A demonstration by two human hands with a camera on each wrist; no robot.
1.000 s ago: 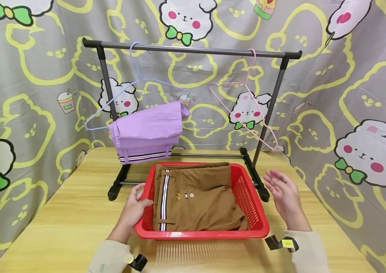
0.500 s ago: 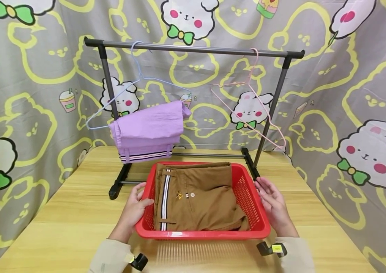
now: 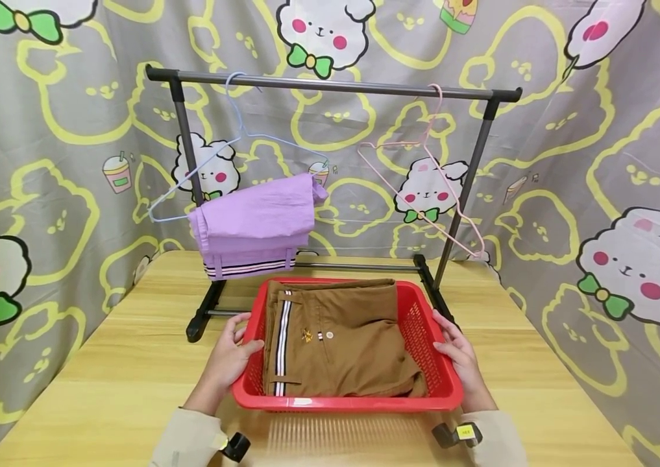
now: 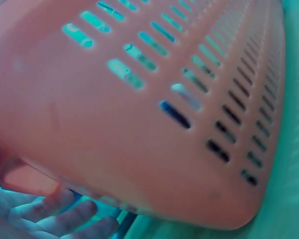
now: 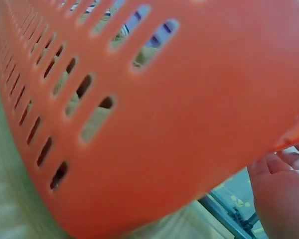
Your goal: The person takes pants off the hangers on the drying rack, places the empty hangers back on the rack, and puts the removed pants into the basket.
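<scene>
A red plastic basket (image 3: pixel 353 403) with slotted walls is in the middle of the head view, close over the table front. Folded brown trousers (image 3: pixel 359 350) lie in it, with a striped waistband, belt loops and a small button. My left hand (image 3: pixel 226 360) grips the basket's left rim, thumb on top. On the opposite side, my right hand (image 3: pixel 463 364) holds the right rim, its thumb over the edge. The left wrist view has the basket wall (image 4: pixel 104 129) filling most of it, fingers curled under the rim. Similarly, the wall (image 5: pixel 179 129) dominates the right wrist view.
Behind the basket stands a dark metal clothes rack (image 3: pixel 335 83). A blue hanger (image 3: pixel 189 174) bears folded lilac trousers (image 3: pixel 256 217); a pink hanger (image 3: pixel 440 170) hangs bare at right. Patterned curtains (image 3: pixel 569 162) enclose the wooden table (image 3: pixel 113 389).
My right hand has come in from the right of the basket and taken hold of its right rim. My left hand stays on the left rim. The pink hanger sways slightly.
</scene>
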